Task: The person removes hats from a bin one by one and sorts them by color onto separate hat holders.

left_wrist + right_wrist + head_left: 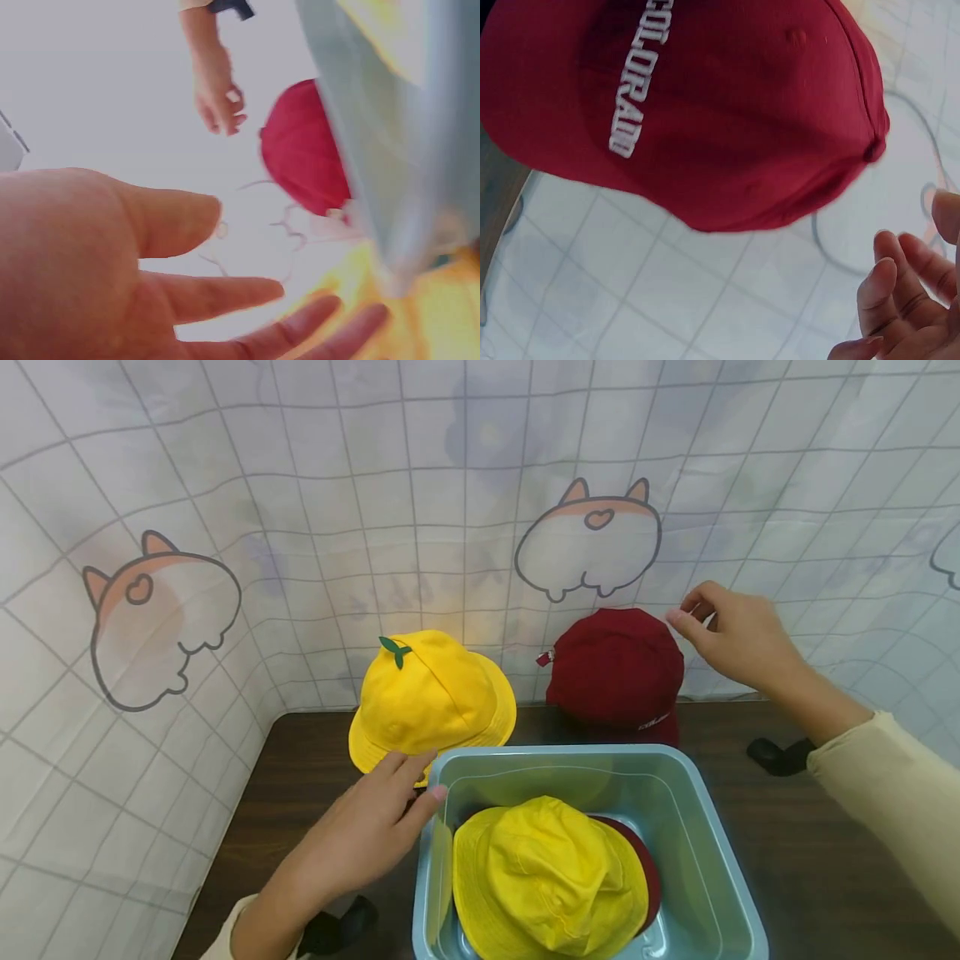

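Note:
My left hand [363, 827] is by the left rim of a light blue plastic basin [716, 810], its fingers loosely spread and holding nothing. Just beyond its fingertips sits a yellow bucket hat [427, 693] with a green sprout on top. My right hand [738, 635] hovers beside the crown of a dark red baseball cap [615, 668], fingers relaxed. White lettering reading COLORADO shows on the cap [727, 112] in the right wrist view. Inside the basin lies another yellow bucket hat [551, 877], over a dark red item [648, 868] that is mostly hidden.
A dark wood table [277, 777] bears the basin and hats. Behind and to the left hangs a white grid-patterned cloth [337, 527] with cartoon corgi prints. Black straps [780, 757] show at both wrists.

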`<state>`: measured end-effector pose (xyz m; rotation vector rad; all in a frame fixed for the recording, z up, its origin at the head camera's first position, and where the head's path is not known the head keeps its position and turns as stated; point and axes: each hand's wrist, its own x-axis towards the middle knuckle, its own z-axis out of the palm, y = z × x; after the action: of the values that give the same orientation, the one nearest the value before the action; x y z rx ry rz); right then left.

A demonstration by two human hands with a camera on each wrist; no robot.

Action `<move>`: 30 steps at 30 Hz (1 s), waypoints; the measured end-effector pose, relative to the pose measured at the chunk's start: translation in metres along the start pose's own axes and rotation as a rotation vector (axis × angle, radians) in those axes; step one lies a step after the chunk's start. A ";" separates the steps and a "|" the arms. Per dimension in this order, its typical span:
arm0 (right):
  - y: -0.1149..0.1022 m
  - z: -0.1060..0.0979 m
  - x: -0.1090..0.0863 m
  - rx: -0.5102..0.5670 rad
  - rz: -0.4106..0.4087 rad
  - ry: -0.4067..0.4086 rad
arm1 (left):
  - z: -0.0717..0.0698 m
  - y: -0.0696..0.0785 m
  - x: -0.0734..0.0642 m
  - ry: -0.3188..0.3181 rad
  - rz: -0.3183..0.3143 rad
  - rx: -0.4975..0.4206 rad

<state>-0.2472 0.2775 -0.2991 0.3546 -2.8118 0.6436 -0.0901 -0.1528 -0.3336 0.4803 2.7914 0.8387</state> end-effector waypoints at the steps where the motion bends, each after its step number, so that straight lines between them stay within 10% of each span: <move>1: 0.005 -0.003 -0.002 0.016 0.022 0.002 | -0.006 0.004 0.006 0.016 0.036 -0.003; 8: 0.038 -0.011 -0.019 0.116 0.185 -0.039 | -0.044 0.031 0.070 0.139 0.221 -0.048; 21: 0.119 0.029 -0.048 0.494 0.464 -0.353 | -0.045 0.053 0.203 0.072 0.052 -0.128; 30: 0.140 0.079 -0.063 0.892 0.601 -0.484 | -0.015 0.056 0.255 -0.053 -0.032 -0.258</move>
<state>-0.2415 0.3755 -0.4407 -0.2678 -2.8534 2.2046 -0.3175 -0.0255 -0.3113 0.4067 2.5850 1.1402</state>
